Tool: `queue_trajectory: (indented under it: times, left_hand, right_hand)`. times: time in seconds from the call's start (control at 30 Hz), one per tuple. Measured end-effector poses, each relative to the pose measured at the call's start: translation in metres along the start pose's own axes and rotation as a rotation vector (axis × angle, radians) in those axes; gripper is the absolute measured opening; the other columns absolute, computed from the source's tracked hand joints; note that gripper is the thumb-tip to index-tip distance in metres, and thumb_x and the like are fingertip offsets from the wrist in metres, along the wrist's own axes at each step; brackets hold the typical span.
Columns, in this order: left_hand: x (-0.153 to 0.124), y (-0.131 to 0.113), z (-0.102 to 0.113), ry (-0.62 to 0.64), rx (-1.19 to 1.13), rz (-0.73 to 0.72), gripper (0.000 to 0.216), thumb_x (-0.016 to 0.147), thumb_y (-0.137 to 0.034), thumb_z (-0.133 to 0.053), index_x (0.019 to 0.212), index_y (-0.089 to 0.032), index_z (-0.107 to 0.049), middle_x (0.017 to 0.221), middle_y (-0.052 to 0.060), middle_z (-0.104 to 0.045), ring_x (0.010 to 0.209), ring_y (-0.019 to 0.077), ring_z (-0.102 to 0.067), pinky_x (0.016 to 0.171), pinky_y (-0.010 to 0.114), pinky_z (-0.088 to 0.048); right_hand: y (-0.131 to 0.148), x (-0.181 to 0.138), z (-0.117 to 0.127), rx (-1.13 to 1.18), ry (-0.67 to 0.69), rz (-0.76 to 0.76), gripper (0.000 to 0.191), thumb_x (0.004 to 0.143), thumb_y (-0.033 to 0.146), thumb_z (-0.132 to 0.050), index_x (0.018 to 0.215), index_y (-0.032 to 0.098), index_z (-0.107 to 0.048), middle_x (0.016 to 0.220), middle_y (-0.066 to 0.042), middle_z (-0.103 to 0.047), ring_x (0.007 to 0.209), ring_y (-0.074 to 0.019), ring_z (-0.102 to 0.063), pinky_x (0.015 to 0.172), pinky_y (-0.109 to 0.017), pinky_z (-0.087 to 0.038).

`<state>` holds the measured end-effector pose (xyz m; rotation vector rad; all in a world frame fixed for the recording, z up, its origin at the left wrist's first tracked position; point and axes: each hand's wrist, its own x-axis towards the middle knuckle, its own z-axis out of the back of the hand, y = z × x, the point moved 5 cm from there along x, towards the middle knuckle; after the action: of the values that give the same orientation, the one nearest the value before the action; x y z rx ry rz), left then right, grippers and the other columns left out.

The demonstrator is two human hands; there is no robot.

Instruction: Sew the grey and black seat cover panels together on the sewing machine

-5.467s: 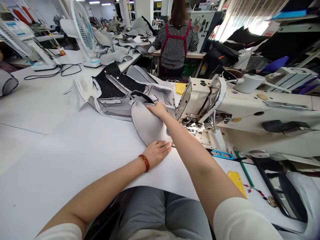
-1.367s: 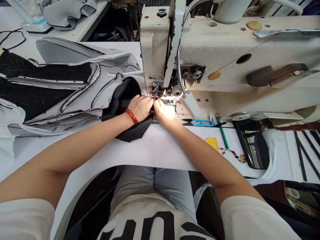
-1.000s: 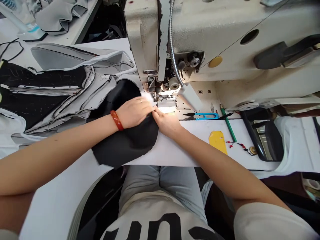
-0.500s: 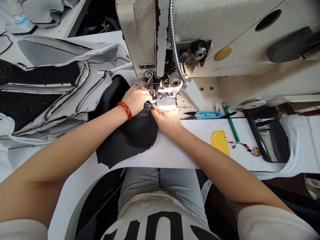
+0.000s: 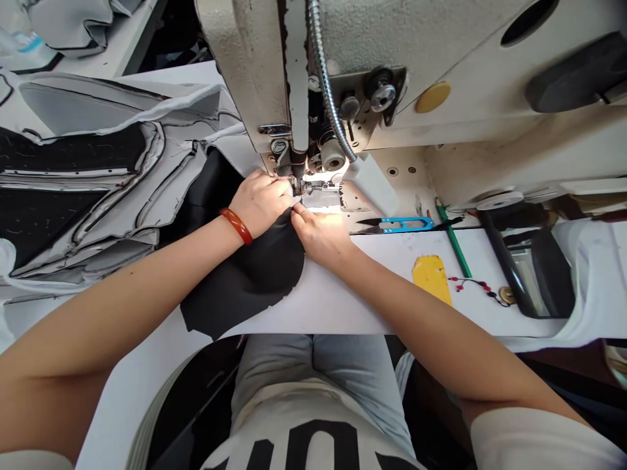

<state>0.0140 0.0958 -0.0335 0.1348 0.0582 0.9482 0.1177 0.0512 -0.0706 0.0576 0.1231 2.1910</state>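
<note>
A piece of black leather-like material [image 5: 245, 284] lies partly under the sewing machine [image 5: 249, 72], its ragged lower edge spread toward my lap. My left hand [image 5: 262, 201], with a red-brown bangle at the wrist, presses on the material just left of the presser foot [image 5: 298, 186], fingers bent together. Closer to me, my right hand [image 5: 319, 234] pinches the material's right edge between thumb and fingers. The fingertips of both hands almost meet in front of the lit needle area. The exact stitch line is hidden by the fingers.
Blue thread snips [image 5: 406, 225] lie right of the needle plate, beside a green pencil [image 5: 453, 241]. A yellow card [image 5: 432, 279], a beaded string [image 5: 482, 285] and a black case [image 5: 543, 274] sit farther right. Stitched grey and black panels [image 5: 112, 163] are piled at left.
The view has shifted slightly, so the machine head appears a little further left. Both hands keep their places on the black material near the presser foot.
</note>
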Motion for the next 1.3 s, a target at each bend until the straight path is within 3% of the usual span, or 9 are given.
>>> queue_trajectory:
  times: [0.2,0.53,0.83,0.93,1.03,1.1,1.17,1.23,1.3]
  left_hand:
    - [0.001,-0.019,-0.003,-0.023,0.082,-0.006,0.043,0.097,-0.019,-0.03,0.085,-0.016,-0.071,0.085,0.012,-0.063,0.096,0.028,-0.058,0.085,0.043,-0.044]
    - [0.007,-0.025,-0.015,-0.113,-0.047,0.159,0.036,0.092,-0.017,-0.037,0.083,-0.016,-0.072,0.092,0.012,-0.065,0.098,0.027,-0.058,0.091,0.041,-0.046]
    - [0.003,-0.011,-0.031,-0.342,-0.108,0.018,0.032,0.092,-0.017,-0.042,0.091,-0.017,-0.074,0.09,0.007,-0.068,0.094,0.0198,-0.06,0.094,0.035,-0.048]
    - [0.005,-0.019,-0.03,-0.297,-0.065,0.056,0.032,0.094,-0.019,-0.042,0.088,-0.016,-0.073,0.089,0.008,-0.068,0.092,0.0205,-0.061,0.091,0.035,-0.049]
    - [0.001,-0.022,-0.015,-0.071,-0.002,0.018,0.029,0.092,-0.015,-0.044,0.086,-0.013,-0.072,0.089,0.011,-0.069,0.09,0.0208,-0.062,0.089,0.035,-0.049]
    - [-0.01,-0.011,0.007,0.094,-0.012,-0.122,0.028,0.088,-0.011,-0.046,0.095,-0.015,-0.073,0.096,0.01,-0.07,0.094,0.0192,-0.063,0.092,0.033,-0.049]
    - [-0.024,0.022,0.039,0.095,-0.004,-0.114,0.034,0.09,-0.012,-0.045,0.111,-0.019,-0.071,0.108,0.008,-0.07,0.105,0.0195,-0.062,0.098,0.033,-0.046]
    - [-0.037,0.073,0.065,0.007,0.027,0.132,0.044,0.091,-0.016,-0.045,0.133,-0.022,-0.06,0.131,0.008,-0.062,0.119,0.0243,-0.056,0.103,0.038,-0.044]
    - [-0.043,0.116,0.067,0.023,0.013,0.352,0.064,0.086,-0.02,-0.057,0.148,-0.02,-0.042,0.152,0.013,-0.042,0.129,0.031,-0.05,0.107,0.043,-0.042]
  right_hand:
    - [0.013,-0.014,-0.006,0.002,-0.05,0.109,0.049,0.09,0.0,-0.027,0.126,0.008,-0.06,0.142,-0.019,-0.053,0.072,-0.019,-0.062,0.053,-0.034,-0.032]
    - [0.007,-0.013,-0.001,0.04,-0.043,0.066,0.045,0.086,0.005,-0.038,0.126,0.007,-0.058,0.138,-0.02,-0.055,0.068,-0.0188,-0.061,0.05,-0.034,-0.027]
    - [0.01,-0.009,0.0,0.034,-0.045,0.145,0.041,0.088,0.001,-0.033,0.115,0.007,-0.063,0.13,-0.017,-0.06,0.077,-0.0226,-0.059,0.058,-0.036,-0.035]
    - [0.008,-0.007,0.004,0.005,-0.083,0.174,0.036,0.09,0.004,-0.035,0.105,0.007,-0.068,0.112,-0.017,-0.066,0.1,-0.0305,-0.056,0.071,-0.039,-0.04]
    - [0.007,-0.01,0.007,0.0,-0.129,0.212,0.035,0.091,0.006,-0.038,0.11,0.007,-0.068,0.112,-0.018,-0.067,0.117,-0.0338,-0.049,0.084,-0.044,-0.042]
    - [0.01,-0.015,0.007,0.041,-0.139,0.296,0.038,0.093,0.007,-0.039,0.122,0.01,-0.065,0.124,-0.017,-0.064,0.125,-0.0332,-0.046,0.098,-0.05,-0.039]
    - [0.018,-0.021,0.004,0.129,-0.075,0.443,0.044,0.092,0.008,-0.044,0.134,0.014,-0.059,0.14,-0.016,-0.055,0.136,-0.0325,-0.04,0.112,-0.055,-0.029]
    - [0.03,-0.028,0.002,0.263,0.055,0.582,0.054,0.088,0.01,-0.055,0.142,0.016,-0.052,0.153,-0.016,-0.041,0.146,-0.0328,-0.027,0.119,-0.055,-0.018]
    - [0.04,-0.032,0.003,0.431,0.183,0.633,0.064,0.086,0.024,-0.065,0.146,0.014,-0.045,0.159,-0.016,-0.03,0.151,-0.0347,-0.011,0.122,-0.057,-0.009]
